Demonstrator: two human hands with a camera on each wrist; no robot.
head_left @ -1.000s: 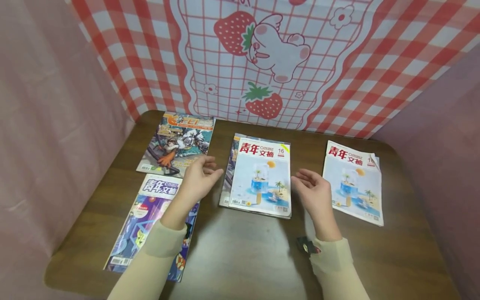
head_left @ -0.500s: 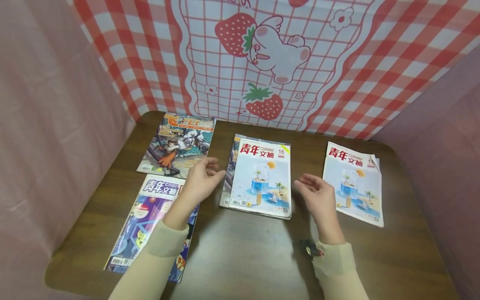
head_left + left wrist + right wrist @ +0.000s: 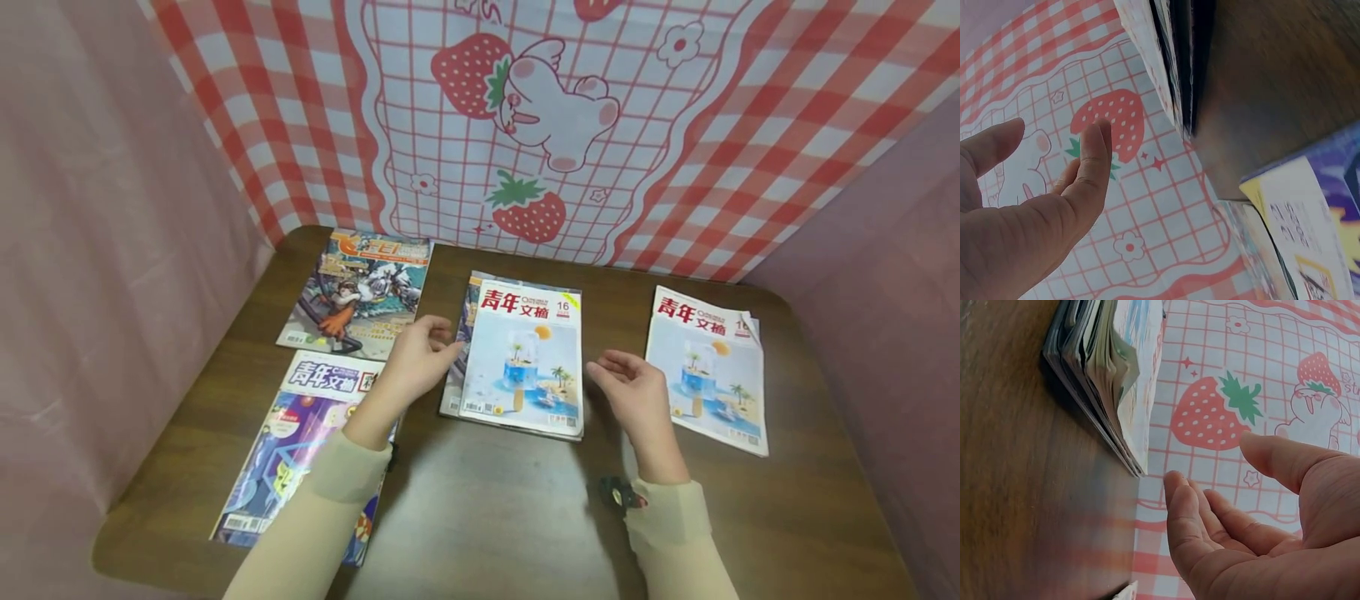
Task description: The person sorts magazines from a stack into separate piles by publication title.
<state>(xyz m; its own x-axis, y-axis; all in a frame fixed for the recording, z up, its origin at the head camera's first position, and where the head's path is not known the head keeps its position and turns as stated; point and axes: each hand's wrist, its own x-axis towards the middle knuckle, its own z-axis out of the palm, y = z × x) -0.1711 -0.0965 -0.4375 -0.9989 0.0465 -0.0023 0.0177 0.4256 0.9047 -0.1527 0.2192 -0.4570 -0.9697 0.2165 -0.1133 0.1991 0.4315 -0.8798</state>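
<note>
A stack of magazines [image 3: 521, 367] lies in the middle of the table, its top cover pale with an ice-lolly picture. Just left of it, my left hand [image 3: 416, 354] hovers with relaxed fingers and holds nothing. My right hand [image 3: 633, 392] is off the stack's right side, also holding nothing, thumb and fingers apart. In the right wrist view the stack's page edges [image 3: 1104, 369] stand apart from the fingers. The left wrist view shows the left hand [image 3: 1041, 219] with a gap between thumb and fingers.
A matching magazine [image 3: 705, 375] with a bent corner lies at right. At left are a comic magazine [image 3: 360, 292] and a purple magazine [image 3: 300, 442], partly hidden by the left arm. A checked strawberry cloth [image 3: 525, 125] hangs behind the brown table [image 3: 480, 508].
My left hand has shifted slightly right, closer to the middle stack. The right hand has drawn a little away from the stack. The magazines stay in place; the view has tilted slightly.
</note>
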